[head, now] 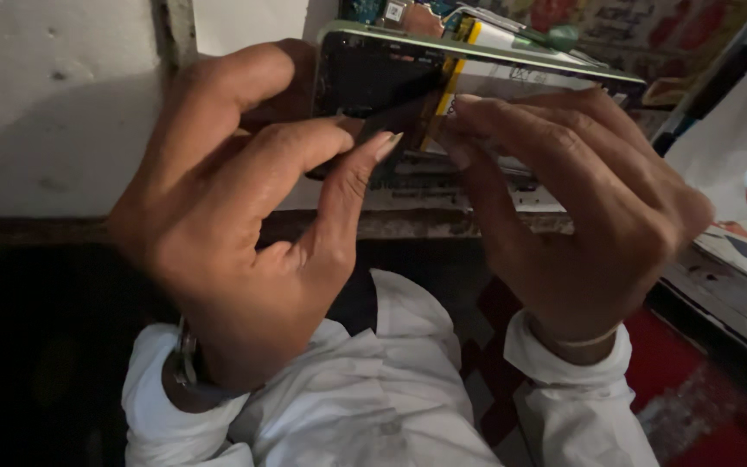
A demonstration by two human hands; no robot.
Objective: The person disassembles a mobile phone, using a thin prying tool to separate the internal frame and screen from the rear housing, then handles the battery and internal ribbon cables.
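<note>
An opened mobile phone with its back removed is held up close in front of me, its green-edged frame, circuit board and a yellow-striped battery showing. My left hand grips the phone's left end, thumb and fingers curled around it. The fingertips of my right hand pinch at the phone's middle, near the yellow strip beside the battery. Both wrists wear white sleeves, and a metal watch sits on the left one.
A pale wall stands behind on the left. A worktop edge runs across under the phone. Colourful printed paper lies at the top right, a white sheet to the right. Red floor or cloth shows below.
</note>
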